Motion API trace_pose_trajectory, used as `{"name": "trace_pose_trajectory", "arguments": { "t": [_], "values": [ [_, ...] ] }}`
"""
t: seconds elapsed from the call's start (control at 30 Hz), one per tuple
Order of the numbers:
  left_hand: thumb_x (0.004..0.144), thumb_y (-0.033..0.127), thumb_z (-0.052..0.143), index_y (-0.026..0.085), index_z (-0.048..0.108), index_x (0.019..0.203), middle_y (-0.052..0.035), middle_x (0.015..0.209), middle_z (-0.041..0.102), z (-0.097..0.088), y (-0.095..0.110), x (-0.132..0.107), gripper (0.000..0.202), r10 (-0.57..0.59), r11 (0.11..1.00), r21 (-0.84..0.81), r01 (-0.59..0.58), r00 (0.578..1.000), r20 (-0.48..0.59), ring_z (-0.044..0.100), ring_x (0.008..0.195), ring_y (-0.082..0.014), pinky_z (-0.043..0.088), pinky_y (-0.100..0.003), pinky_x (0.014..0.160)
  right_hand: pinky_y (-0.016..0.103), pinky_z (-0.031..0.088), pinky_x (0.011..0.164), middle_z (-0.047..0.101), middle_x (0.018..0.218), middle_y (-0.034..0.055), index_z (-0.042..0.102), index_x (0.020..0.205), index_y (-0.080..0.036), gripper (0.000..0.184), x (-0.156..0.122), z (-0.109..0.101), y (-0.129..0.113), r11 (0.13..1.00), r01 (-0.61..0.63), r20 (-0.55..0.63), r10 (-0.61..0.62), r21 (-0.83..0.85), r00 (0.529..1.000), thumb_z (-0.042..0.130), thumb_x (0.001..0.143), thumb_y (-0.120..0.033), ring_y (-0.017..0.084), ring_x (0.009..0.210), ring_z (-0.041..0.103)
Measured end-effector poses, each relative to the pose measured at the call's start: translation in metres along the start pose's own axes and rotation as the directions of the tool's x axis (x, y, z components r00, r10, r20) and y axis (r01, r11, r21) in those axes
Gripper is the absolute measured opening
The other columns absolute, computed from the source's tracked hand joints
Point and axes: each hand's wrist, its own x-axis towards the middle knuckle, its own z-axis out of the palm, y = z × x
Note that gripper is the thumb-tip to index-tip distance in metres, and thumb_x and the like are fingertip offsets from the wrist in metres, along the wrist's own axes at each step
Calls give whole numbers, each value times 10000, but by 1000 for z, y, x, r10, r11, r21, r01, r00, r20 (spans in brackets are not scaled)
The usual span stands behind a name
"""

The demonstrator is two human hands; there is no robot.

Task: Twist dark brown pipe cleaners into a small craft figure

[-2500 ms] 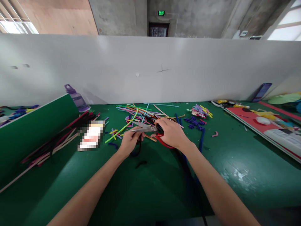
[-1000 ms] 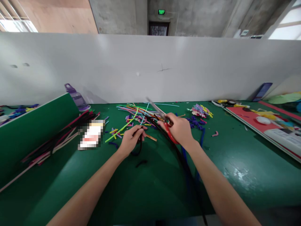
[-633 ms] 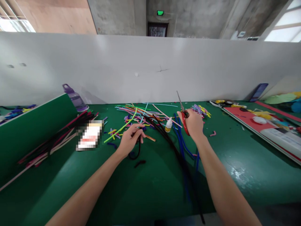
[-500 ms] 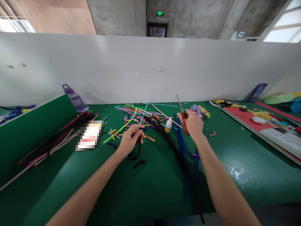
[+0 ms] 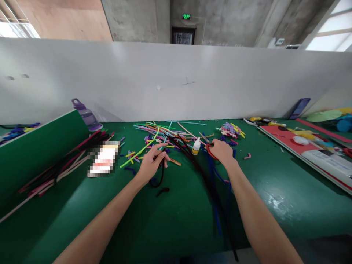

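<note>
On my green table (image 5: 275,183), a heap of coloured stems (image 5: 162,134) sprawls under the white wall. My left hand (image 5: 151,163) pinches a black stem (image 5: 162,172) between thumb and fingers just in front of the heap. My right hand (image 5: 221,152) grips red scissors (image 5: 209,148), low on the table beside a small glue bottle (image 5: 196,146).
</note>
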Motion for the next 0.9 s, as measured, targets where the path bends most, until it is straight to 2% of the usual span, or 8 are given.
{"name": "trace_pose_trajectory", "arguments": {
  "t": [0.2,0.3,0.43,0.5,0.57,0.63,0.77,0.9],
  "values": [
    [894,318,472,180,527,1082,-17,728,635,-1,-4,2,239,-13,1000,23,13,1000,-2,582,517,-122,388,-205,467,357,452,660,664,894,157,631,1012,-146,303,-3,4,-1,998,60,-6,-60,-19,998,547,797,-342,297,831,639],
    [892,324,473,194,515,1115,-15,739,636,-2,-5,2,262,-24,1000,10,24,1000,-5,592,518,-127,390,-207,464,333,439,666,644,949,159,627,1012,-147,259,-6,-3,-7,995,97,-101,-99,-16,990,531,798,-257,284,875,621],
    [880,342,485,205,526,1087,-12,739,646,-1,-7,2,251,-34,999,3,34,999,-19,602,508,-132,394,-211,459,304,420,707,622,1024,122,613,1008,-175,259,-14,-17,-21,989,149,-273,-140,15,952,400,868,-217,246,931,591],
    [877,349,489,201,530,1055,-12,736,650,-1,-8,2,235,-34,999,7,34,999,-22,606,504,-135,395,-212,457,294,416,720,643,960,99,614,968,-173,257,-19,-21,-29,969,233,-410,-181,80,894,374,886,-217,225,873,600],
    [878,354,486,197,529,1029,-13,734,653,-1,-9,2,222,-33,999,9,33,999,-21,609,502,-137,405,-217,466,277,417,729,663,907,84,613,951,-163,261,-26,-21,-38,905,398,-553,-257,151,792,363,902,-221,200,813,610],
    [879,356,485,193,530,1008,-12,727,652,-1,-10,2,212,-30,999,15,31,999,-20,611,503,-139,418,-224,479,258,415,747,677,925,81,612,966,-158,266,-35,-18,-48,804,572,-625,-365,163,690,360,914,-222,180,813,618],
    [885,343,480,193,531,999,-10,715,650,-1,-10,3,195,-23,999,29,23,1000,-18,616,508,-143,425,-228,484,259,398,758,695,906,68,618,985,-171,255,-55,-3,-72,628,773,-541,-622,86,566,377,919,-218,178,832,632],
    [880,338,486,188,537,989,-12,697,651,-1,-9,3,192,-16,999,35,17,1000,-21,616,511,-151,429,-234,478,261,378,684,694,845,64,619,964,-175,256,-70,10,-90,553,830,-375,-757,68,535,369,918,-210,180,792,631]
  ]
}}
